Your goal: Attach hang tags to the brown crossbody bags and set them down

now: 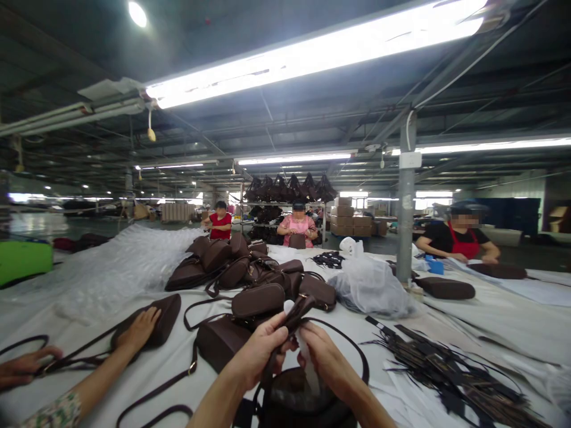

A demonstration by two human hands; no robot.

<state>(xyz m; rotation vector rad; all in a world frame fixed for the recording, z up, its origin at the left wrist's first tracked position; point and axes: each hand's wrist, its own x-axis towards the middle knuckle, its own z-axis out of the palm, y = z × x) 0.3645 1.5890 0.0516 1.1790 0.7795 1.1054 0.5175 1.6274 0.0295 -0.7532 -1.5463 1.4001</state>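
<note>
In the lower middle, my left hand (263,348) is closed around a dark brown strap (304,310) of a handbag. Close beside it, my right hand (323,356) pinches a white wrapping strip (311,362) that runs along the strap and hangs down. Below both hands the dark handbag (307,404) stands with its top toward me, partly cut off by the frame's lower edge. Another brown handbag (223,342) lies just left of my left wrist. Some of my fingertips are hidden behind the strap.
A pile of brown handbags (263,276) covers the table's middle. Clear plastic bags (134,261) lie left, and a plastic bundle (368,285) stands by a grey post (405,208). Dark straps (450,362) lie right. A co-worker's hands (140,330) handle a bag at left.
</note>
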